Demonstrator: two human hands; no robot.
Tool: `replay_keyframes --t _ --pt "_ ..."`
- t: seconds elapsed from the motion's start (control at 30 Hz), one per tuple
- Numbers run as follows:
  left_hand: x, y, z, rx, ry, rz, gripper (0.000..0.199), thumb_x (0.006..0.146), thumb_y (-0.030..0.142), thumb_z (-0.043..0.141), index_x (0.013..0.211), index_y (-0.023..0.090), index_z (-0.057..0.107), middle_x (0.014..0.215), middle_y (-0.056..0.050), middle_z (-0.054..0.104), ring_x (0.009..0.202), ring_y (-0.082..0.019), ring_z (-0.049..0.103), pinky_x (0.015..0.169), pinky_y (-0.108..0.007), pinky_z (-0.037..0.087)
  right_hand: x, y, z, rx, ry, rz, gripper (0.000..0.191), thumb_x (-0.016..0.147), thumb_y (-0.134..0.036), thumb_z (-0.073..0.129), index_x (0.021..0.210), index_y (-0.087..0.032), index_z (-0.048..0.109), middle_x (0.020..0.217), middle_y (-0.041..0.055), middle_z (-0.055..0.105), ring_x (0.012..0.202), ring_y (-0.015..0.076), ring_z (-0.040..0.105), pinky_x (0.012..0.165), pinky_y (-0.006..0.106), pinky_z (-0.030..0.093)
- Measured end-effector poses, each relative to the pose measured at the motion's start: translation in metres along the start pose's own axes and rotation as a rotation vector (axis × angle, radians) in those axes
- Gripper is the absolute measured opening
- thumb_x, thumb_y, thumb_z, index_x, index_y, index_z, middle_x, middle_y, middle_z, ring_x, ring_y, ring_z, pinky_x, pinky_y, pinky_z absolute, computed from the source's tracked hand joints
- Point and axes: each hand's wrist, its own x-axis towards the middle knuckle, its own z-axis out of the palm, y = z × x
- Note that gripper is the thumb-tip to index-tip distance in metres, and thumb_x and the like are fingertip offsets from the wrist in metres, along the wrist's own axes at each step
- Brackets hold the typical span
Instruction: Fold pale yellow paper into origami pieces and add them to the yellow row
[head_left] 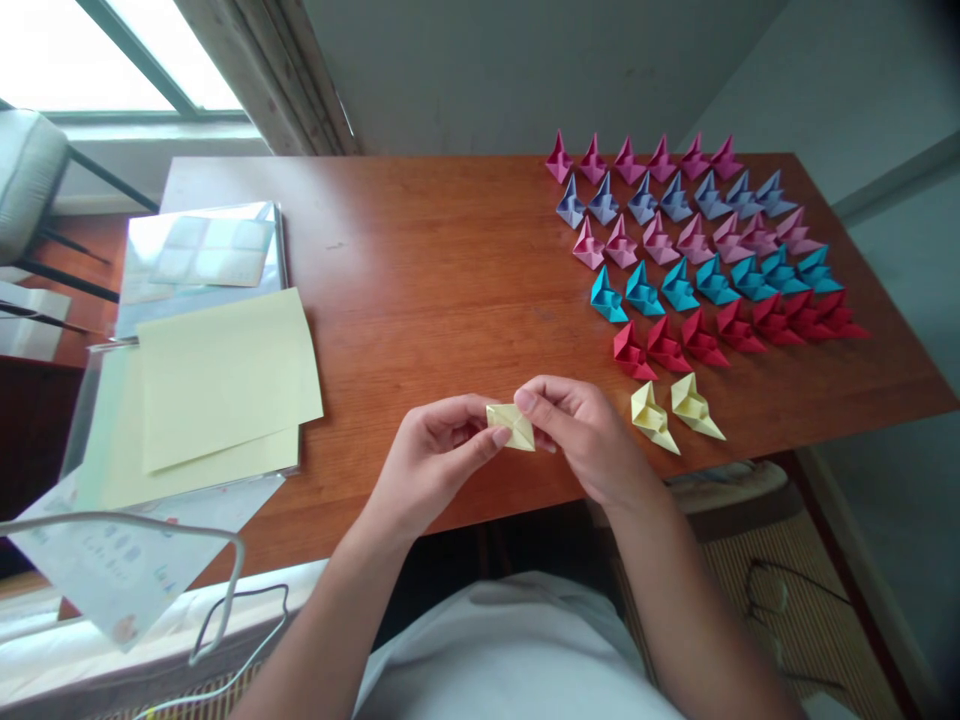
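Note:
A small folded piece of yellow paper [513, 428], roughly square with crossing creases, is held up over the table's front edge between both hands. My left hand [442, 450] pinches its left side, thumb on the lower front face. The thumb of my right hand [577, 425] presses on the upper right corner, with the other fingers curled behind it. To the right of that hand sit two finished yellow paper pieces [654, 418], pointed and boat-like. What the fingers behind the paper are doing is hidden.
Rows of folded paper pieces fill the table's right side: magenta [627, 160], lavender [643, 200], pink [660, 240], turquoise [679, 288] and red [703, 342]. Yellow sheets [225, 380] lie at left on clear packets [202, 250]. A white cable [238, 570] hangs at lower left.

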Motion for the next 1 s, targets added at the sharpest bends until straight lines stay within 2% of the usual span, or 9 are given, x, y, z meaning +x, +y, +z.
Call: replay_keyframes --t 0.17,0.33,0.43,0.53,0.63,0.77,0.87,1.0 --pt "-0.001 -0.002 0.001 -0.001 0.036 0.058 0.009 0.083 0.025 0.078 0.086 0.016 0.078 0.086 -0.007 0.074 0.084 -0.020 0.066 0.081 -0.030 0.053 0.006 0.002 0.003 0.096 -0.057 0.119 0.041 0.087 -0.053 0.070 0.070 -0.019 0.058 0.060 -0.0062 0.046 0.053 0.0084 0.036 0.049 0.023 0.029" --pt "0.000 -0.001 0.002 0.099 0.145 0.152 0.007 0.081 0.025 0.080 0.081 0.018 0.079 0.089 -0.006 0.064 0.083 -0.017 0.060 0.071 -0.026 0.049 0.004 0.001 0.006 0.016 -0.005 0.046 0.042 0.091 -0.056 0.065 0.073 -0.019 0.059 0.060 -0.0055 0.048 0.054 0.0085 0.041 0.050 0.022 0.033" --pt "0.002 -0.001 0.003 0.131 0.280 0.256 0.006 0.078 0.025 0.083 0.076 0.020 0.079 0.086 -0.004 0.058 0.081 -0.014 0.054 0.065 -0.024 0.045 0.000 0.002 0.007 0.017 0.002 0.014 0.042 0.095 -0.060 0.056 0.090 -0.020 0.065 0.070 -0.0018 0.059 0.058 0.0101 0.052 0.050 0.022 0.038" --pt "0.004 -0.005 0.004 0.162 0.362 0.354 0.006 0.078 0.028 0.083 0.079 0.023 0.080 0.080 -0.002 0.055 0.076 -0.014 0.052 0.065 -0.025 0.045 -0.003 0.006 0.009 0.100 -0.013 0.038 0.040 0.094 -0.060 0.058 0.107 -0.023 0.065 0.081 0.0007 0.068 0.061 0.0120 0.062 0.048 0.021 0.042" --pt "0.003 -0.009 0.003 0.228 0.325 0.405 0.009 0.080 0.027 0.081 0.089 0.026 0.082 0.080 -0.002 0.056 0.074 -0.015 0.052 0.063 -0.026 0.045 -0.004 0.009 0.012 0.170 0.048 -0.018 0.030 0.092 -0.052 0.066 0.101 -0.024 0.065 0.081 -0.0002 0.069 0.064 0.0127 0.065 0.050 0.021 0.046" --pt "0.001 -0.009 0.000 0.278 0.256 0.411 0.017 0.086 0.022 0.075 0.100 0.028 0.082 0.090 -0.004 0.063 0.084 -0.017 0.060 0.071 -0.027 0.050 -0.004 0.010 0.014 0.156 0.118 -0.135 0.021 0.093 -0.044 0.068 0.093 -0.023 0.067 0.082 0.0005 0.070 0.073 0.0143 0.068 0.059 0.024 0.052" --pt "-0.001 -0.006 0.000 0.248 0.211 0.322 0.016 0.087 0.021 0.074 0.100 0.025 0.082 0.095 -0.006 0.071 0.087 -0.018 0.066 0.076 -0.027 0.054 -0.005 0.008 0.012 0.059 0.140 -0.200 0.016 0.094 -0.040 0.067 0.096 -0.024 0.069 0.085 0.0008 0.070 0.074 0.0145 0.067 0.065 0.026 0.054" --pt "-0.003 0.000 0.002 0.096 0.183 0.173 0.020 0.082 0.023 0.080 0.102 0.019 0.079 0.105 -0.009 0.077 0.091 -0.021 0.071 0.084 -0.031 0.058 -0.005 0.007 0.006 -0.156 0.138 -0.283 0.013 0.095 -0.036 0.065 0.096 -0.024 0.070 0.096 0.0032 0.070 0.088 0.0176 0.067 0.077 0.030 0.056"
